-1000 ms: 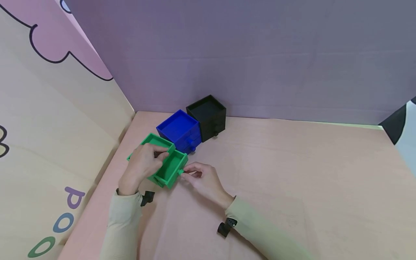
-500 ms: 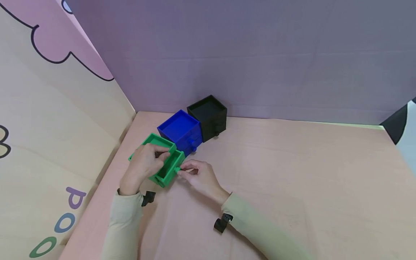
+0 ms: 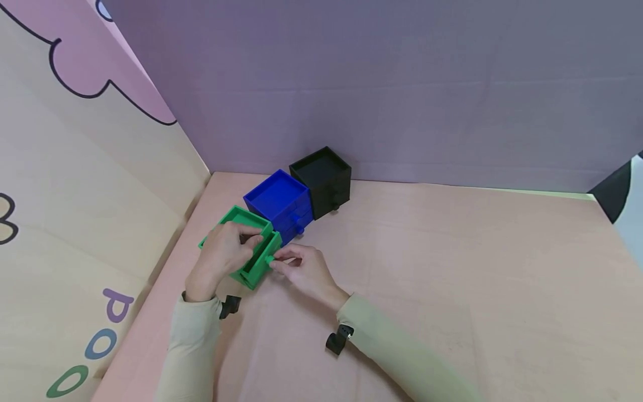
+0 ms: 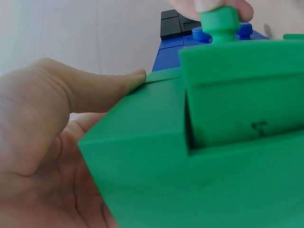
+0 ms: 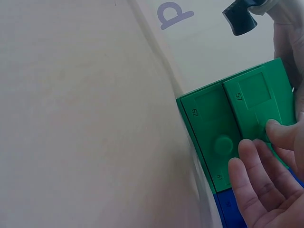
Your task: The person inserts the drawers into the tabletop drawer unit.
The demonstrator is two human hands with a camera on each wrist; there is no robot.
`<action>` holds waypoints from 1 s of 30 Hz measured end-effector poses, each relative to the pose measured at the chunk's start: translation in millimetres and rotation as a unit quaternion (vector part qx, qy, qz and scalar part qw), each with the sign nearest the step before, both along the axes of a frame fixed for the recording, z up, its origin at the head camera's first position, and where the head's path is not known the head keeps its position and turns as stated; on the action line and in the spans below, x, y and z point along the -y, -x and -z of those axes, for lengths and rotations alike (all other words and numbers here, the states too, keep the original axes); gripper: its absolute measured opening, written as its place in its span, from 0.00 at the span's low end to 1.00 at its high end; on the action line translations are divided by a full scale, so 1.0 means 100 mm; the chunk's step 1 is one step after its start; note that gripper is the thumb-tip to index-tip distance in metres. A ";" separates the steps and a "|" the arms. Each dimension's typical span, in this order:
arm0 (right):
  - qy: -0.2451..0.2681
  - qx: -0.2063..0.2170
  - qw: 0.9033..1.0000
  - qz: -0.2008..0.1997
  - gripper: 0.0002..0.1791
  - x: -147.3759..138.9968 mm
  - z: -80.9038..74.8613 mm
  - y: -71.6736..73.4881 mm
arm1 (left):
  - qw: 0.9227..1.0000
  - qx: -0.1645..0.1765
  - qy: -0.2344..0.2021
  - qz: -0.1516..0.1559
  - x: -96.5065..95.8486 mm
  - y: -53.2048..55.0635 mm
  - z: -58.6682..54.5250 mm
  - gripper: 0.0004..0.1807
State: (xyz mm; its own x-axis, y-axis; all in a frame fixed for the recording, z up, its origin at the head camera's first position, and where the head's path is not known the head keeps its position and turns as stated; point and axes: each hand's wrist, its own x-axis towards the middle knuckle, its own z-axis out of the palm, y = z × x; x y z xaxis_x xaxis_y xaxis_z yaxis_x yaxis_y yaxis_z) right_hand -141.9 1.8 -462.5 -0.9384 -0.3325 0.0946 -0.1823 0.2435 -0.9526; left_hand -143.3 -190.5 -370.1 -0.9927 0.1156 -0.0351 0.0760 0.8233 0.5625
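A small green drawer cabinet [image 3: 243, 216] stands at the left of the pink-covered table, its upper drawer [image 5: 259, 92] partly pulled out. My left hand [image 3: 221, 254] holds the cabinet body from its left side; the left wrist view shows the thumb lying along one face. Finger and thumb of my right hand [image 3: 308, 273] pinch the drawer's round knob [image 4: 220, 23]. Below it, in the right wrist view, the lower drawer [image 5: 204, 114] sits flush with its own knob. The part of the drawer that I can see into holds nothing visible.
A blue drawer cabinet [image 3: 278, 195] stands against the green one's far side, and a black drawer cabinet [image 3: 321, 170] adjoins the blue. Behind them rises a grey-purple wall [image 3: 402, 111]. A cream printed wall [image 3: 100, 195] runs along the left.
The green upper drawer has slid further into its cabinet, with my right hand on the knob moving left along with it. My left hand has stayed on the cabinet.
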 end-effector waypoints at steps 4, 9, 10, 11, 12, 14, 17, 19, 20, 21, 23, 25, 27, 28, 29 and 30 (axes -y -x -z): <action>0.006 0.004 1.000 0.000 0.08 0.02 0.00 0.01 | 1.000 -0.002 -0.003 0.001 0.00 0.00 0.00 0.16; 0.007 0.014 1.000 -0.004 0.08 0.06 -0.01 0.02 | 1.000 -0.008 -0.006 0.001 0.01 0.00 0.01 0.16; 0.008 0.016 1.000 -0.004 0.08 0.07 -0.01 0.02 | 1.000 -0.009 -0.006 0.002 0.01 0.00 0.01 0.16; 0.010 0.018 1.000 -0.005 0.09 0.07 -0.01 0.02 | 1.000 -0.011 -0.006 0.003 0.01 0.00 0.02 0.16; 0.013 0.021 1.000 -0.006 0.09 0.08 -0.02 0.02 | 1.000 -0.012 -0.005 0.004 0.01 0.00 0.02 0.16; 0.016 0.026 1.000 -0.007 0.09 0.08 -0.02 0.03 | 1.000 -0.014 -0.004 0.005 0.01 0.00 0.02 0.16; 0.017 0.030 0.999 -0.008 0.09 0.09 -0.03 0.03 | 1.000 -0.013 -0.003 0.004 0.00 0.00 0.02 0.16; 0.020 0.030 0.999 -0.008 0.09 0.09 -0.03 0.03 | 1.000 -0.014 -0.003 0.005 -0.01 0.00 0.02 0.16; 0.023 0.030 0.999 -0.008 0.09 0.09 -0.03 0.03 | 1.000 -0.015 -0.004 0.005 -0.01 0.00 0.02 0.16; 0.026 0.029 0.999 -0.008 0.09 0.09 -0.03 0.03 | 1.000 -0.015 -0.004 0.006 -0.01 0.00 0.02 0.16; 0.032 0.030 0.999 -0.007 0.09 0.11 -0.03 0.03 | 1.000 -0.017 -0.004 0.006 -0.01 0.00 0.01 0.16; 0.034 0.031 0.999 -0.005 0.09 0.13 -0.03 0.03 | 1.000 -0.016 -0.005 0.007 -0.01 0.00 0.01 0.16; 0.034 0.030 0.999 -0.005 0.08 0.14 -0.02 0.02 | 1.000 -0.014 -0.005 0.005 -0.01 0.00 0.01 0.16; 0.032 0.030 0.999 -0.004 0.08 0.15 -0.02 0.02 | 1.000 -0.015 -0.004 0.005 -0.01 -0.01 0.01 0.16; 0.029 0.029 0.999 -0.003 0.08 0.16 -0.02 0.01 | 1.000 -0.014 -0.004 0.004 -0.01 -0.01 0.01 0.16; 0.028 0.030 0.999 -0.002 0.08 0.16 -0.02 0.01 | 1.000 -0.015 -0.003 0.004 -0.01 -0.01 0.01 0.16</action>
